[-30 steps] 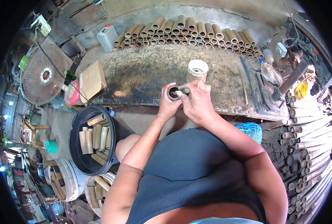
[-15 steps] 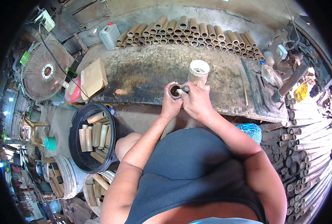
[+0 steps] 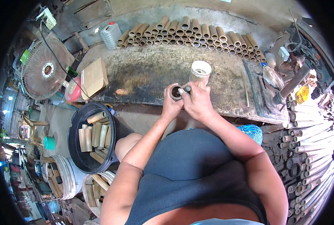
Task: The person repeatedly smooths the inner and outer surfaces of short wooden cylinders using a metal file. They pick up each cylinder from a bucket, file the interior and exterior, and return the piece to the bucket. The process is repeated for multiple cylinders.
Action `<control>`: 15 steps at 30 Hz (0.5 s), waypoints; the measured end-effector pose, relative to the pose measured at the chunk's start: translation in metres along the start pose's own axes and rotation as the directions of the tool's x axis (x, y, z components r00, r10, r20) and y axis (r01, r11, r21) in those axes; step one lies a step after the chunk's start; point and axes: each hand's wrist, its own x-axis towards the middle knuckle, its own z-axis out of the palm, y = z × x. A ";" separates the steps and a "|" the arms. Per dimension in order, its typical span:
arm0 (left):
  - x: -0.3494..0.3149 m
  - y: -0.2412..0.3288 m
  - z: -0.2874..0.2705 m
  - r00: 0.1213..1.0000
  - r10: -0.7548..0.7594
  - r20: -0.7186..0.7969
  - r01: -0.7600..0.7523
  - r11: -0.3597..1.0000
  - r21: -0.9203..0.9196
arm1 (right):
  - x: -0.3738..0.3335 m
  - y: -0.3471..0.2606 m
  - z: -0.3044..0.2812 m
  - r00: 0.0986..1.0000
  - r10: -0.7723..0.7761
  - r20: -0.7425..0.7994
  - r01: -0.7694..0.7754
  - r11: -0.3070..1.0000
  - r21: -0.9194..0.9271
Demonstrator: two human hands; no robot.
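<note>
My left hand (image 3: 170, 106) wraps round a short bamboo tube (image 3: 176, 92), held upright with its dark open end facing up. Closed at the right side of that tube, my right hand (image 3: 200, 100) grips a slim tool (image 3: 188, 89), of which only a rounded grey end shows. The right thumb rests at the tube's rim. Fingers hide the tool's other end. Just beyond my right hand a white plastic cup (image 3: 201, 69) stands on the wooden workbench (image 3: 144, 71).
Bamboo tubes (image 3: 185, 32) are stacked along the bench's back. A plastic jug (image 3: 111, 36), cardboard box (image 3: 94, 79) and fan (image 3: 46, 69) stand left. A black tub (image 3: 75, 140) of bamboo pieces sits lower left. A mallet (image 3: 292, 83) and long bamboo poles (image 3: 313, 150) lie right.
Both hands stay almost in place on the tube. The grey tool end and my right thumb have shifted very slightly.
</note>
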 end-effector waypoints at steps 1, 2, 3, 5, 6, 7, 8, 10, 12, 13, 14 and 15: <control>0.000 0.000 0.000 1.000 -0.025 0.017 0.025 1.000 0.009 | -0.002 0.001 -0.001 0.996 -0.059 -0.074 0.060 0.998 0.010; -0.001 0.002 0.000 0.996 0.084 0.002 -0.084 0.990 0.117 | -0.003 0.002 -0.001 0.993 -0.073 -0.089 0.075 0.997 0.017; 0.000 0.003 0.000 0.997 0.071 -0.006 -0.071 0.995 0.066 | -0.003 0.002 0.000 0.991 -0.080 -0.111 0.083 0.996 0.023; -0.002 0.008 0.000 1.000 -0.016 -0.004 0.016 0.999 -0.046 | -0.004 0.002 -0.003 0.989 -0.112 -0.098 0.119 0.991 0.059; -0.003 0.011 -0.002 0.999 -0.046 0.021 0.047 0.997 -0.060 | -0.003 0.002 -0.005 0.991 -0.103 -0.083 0.108 0.993 0.057; -0.003 0.013 -0.001 0.997 -0.070 0.027 0.071 0.997 -0.036 | -0.001 0.001 -0.005 0.993 -0.097 -0.070 0.101 0.993 0.062; -0.003 0.014 -0.001 0.996 -0.086 0.025 0.087 0.996 -0.023 | 0.002 0.000 -0.006 1.000 -0.003 0.024 0.002 1.000 0.024; -0.004 0.015 -0.002 0.996 -0.070 0.051 0.070 0.998 0.003 | -0.001 -0.001 -0.012 0.996 -0.065 -0.067 0.067 0.997 0.034; -0.003 0.015 -0.002 0.997 -0.060 0.051 0.063 0.996 -0.067 | -0.002 0.001 -0.016 0.973 -0.149 -0.175 0.165 0.983 0.079; -0.003 0.015 -0.002 0.997 -0.064 0.053 0.070 0.992 -0.105 | -0.002 0.001 -0.015 0.989 -0.119 -0.090 0.125 0.990 0.063; -0.002 0.015 -0.001 0.994 -0.090 0.061 0.097 0.989 -0.109 | -0.002 0.003 -0.016 0.990 -0.117 -0.075 0.121 0.992 0.045; -0.001 0.015 -0.001 0.999 -0.018 0.044 0.019 1.000 -0.004 | -0.001 0.004 -0.014 0.991 -0.115 -0.063 0.116 0.993 0.025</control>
